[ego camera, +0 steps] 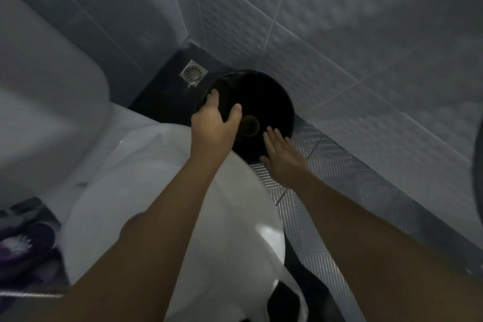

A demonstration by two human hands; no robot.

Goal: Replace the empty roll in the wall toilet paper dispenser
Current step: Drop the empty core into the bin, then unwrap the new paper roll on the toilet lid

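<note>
A round black container (264, 102) stands on the floor against the tiled wall, beside the toilet. My left hand (214, 123) is shut on its near-left edge, thumb on top and fingers curled over the rim. A brown cardboard tube (250, 126), the empty roll, shows end-on at the container's near side, between my two hands. My right hand (281, 157) is flat and open with fingers extended, its tips touching or just over the container's near-right edge; it holds nothing. I cannot tell whether the tube rests on or in the container.
A white toilet (183, 217) with its lid down fills the lower middle, its cistern (39, 86) at the left. A metal floor drain (193, 73) sits in the corner. Tiled wall (339, 34) runs along the right. A dark curved object (477, 165) cuts the right edge.
</note>
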